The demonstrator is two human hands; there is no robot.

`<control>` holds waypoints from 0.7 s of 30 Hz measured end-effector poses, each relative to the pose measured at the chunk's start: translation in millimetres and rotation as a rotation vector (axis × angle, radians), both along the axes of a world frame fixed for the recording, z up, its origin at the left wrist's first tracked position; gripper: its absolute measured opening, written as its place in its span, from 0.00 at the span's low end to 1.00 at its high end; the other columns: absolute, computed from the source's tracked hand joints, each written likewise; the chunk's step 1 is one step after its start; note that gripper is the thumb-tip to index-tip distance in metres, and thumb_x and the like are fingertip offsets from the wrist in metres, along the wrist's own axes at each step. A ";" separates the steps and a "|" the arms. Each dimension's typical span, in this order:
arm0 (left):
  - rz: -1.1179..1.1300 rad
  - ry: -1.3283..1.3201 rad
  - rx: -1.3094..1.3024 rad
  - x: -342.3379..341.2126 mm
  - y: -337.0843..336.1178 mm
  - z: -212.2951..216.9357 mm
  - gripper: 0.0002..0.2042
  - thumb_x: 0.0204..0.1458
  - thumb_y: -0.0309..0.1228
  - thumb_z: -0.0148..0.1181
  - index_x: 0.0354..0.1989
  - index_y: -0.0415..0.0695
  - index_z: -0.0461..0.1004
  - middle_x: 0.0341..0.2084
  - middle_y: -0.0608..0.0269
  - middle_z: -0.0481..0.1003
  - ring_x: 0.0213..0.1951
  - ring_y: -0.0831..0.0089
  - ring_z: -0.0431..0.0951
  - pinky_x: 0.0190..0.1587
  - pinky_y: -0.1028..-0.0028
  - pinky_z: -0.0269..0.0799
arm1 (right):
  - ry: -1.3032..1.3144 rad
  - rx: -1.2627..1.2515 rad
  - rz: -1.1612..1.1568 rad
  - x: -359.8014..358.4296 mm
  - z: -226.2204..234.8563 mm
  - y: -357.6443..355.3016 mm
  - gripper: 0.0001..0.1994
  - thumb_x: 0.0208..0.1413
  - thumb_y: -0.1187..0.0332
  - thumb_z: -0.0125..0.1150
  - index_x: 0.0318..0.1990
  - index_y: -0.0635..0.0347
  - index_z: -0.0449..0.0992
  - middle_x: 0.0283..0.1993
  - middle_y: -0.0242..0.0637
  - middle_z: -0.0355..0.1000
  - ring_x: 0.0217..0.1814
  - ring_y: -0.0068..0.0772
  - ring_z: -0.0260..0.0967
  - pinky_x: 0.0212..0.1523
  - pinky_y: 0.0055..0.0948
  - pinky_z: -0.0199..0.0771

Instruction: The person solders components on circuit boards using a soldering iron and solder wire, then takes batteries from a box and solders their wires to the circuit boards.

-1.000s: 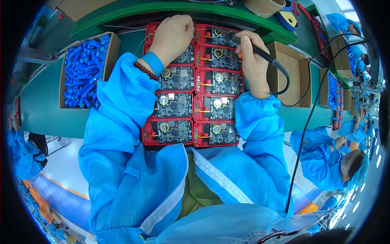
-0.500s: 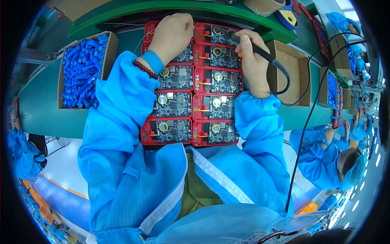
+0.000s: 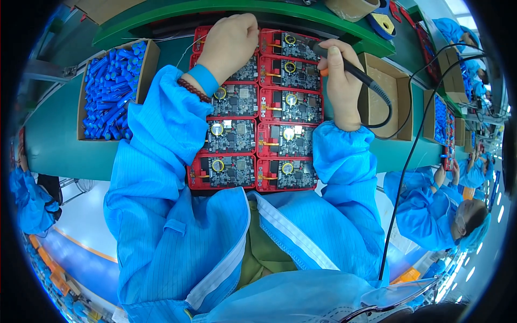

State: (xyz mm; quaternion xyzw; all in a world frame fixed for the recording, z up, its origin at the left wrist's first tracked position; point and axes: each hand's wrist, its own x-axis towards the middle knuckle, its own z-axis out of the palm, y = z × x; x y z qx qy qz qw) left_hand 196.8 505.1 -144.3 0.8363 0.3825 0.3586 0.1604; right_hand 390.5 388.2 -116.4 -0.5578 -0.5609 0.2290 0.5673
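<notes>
- An open brown cardboard box (image 3: 148,51) stands at the left end of the green bench (image 3: 54,134), filled with blue cylinders (image 3: 110,91).
- A second open brown cardboard box (image 3: 389,99) stands toward the bench's right end.
- A roll of brown packing tape (image 3: 353,7) sits on the raised far ledge.

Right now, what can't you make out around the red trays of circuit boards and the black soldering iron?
Head view only:
- Black soldering iron: the tip is too small to tell whether it touches a board.
- Top-left board of the red trays of circuit boards: hidden under the left hand.
- Iron's grip: wrapped by the right hand.
- Brown cardboard box: contents are hidden by its wall and the cable.
</notes>
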 end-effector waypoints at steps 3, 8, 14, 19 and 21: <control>0.045 -0.059 -0.051 -18.3 -7.8 14.2 0.03 0.49 0.25 0.51 0.27 0.39 0.69 0.26 0.49 0.72 0.33 0.48 0.73 0.35 0.57 0.68 | 0.022 0.032 -0.007 4.0 1.4 -2.9 0.12 0.62 0.63 0.50 0.40 0.62 0.75 0.22 0.29 0.68 0.24 0.15 0.62 0.25 0.16 0.61; 0.177 -0.095 -0.029 -60.8 -19.2 15.8 0.02 0.51 0.24 0.52 0.30 0.38 0.68 0.29 0.46 0.71 0.33 0.48 0.72 0.34 0.58 0.69 | 0.053 0.030 0.112 -18.0 24.0 -7.5 0.11 0.62 0.63 0.50 0.41 0.61 0.75 0.24 0.29 0.69 0.25 0.15 0.63 0.26 0.17 0.62; 0.365 -0.094 0.071 -79.2 -17.6 1.8 0.02 0.48 0.22 0.54 0.26 0.38 0.70 0.26 0.50 0.70 0.33 0.51 0.71 0.35 0.58 0.68 | 0.027 0.000 0.327 -52.7 31.0 19.2 0.10 0.60 0.67 0.53 0.42 0.64 0.74 0.30 0.31 0.70 0.31 0.18 0.66 0.33 0.20 0.67; 0.389 -0.085 0.122 -81.7 -12.0 -7.8 0.02 0.48 0.22 0.56 0.26 0.38 0.70 0.22 0.56 0.68 0.25 0.59 0.70 0.28 0.64 0.65 | -0.007 -0.028 0.305 -63.3 16.6 40.7 0.09 0.61 0.67 0.53 0.42 0.62 0.74 0.29 0.31 0.69 0.30 0.18 0.65 0.32 0.20 0.66; 0.397 -0.100 0.114 -82.1 -10.7 -9.4 0.02 0.48 0.22 0.56 0.26 0.38 0.70 0.22 0.55 0.68 0.25 0.59 0.70 0.28 0.64 0.65 | -0.027 -0.052 0.299 -66.1 12.4 45.2 0.09 0.61 0.67 0.53 0.42 0.62 0.74 0.29 0.31 0.69 0.30 0.18 0.65 0.32 0.20 0.66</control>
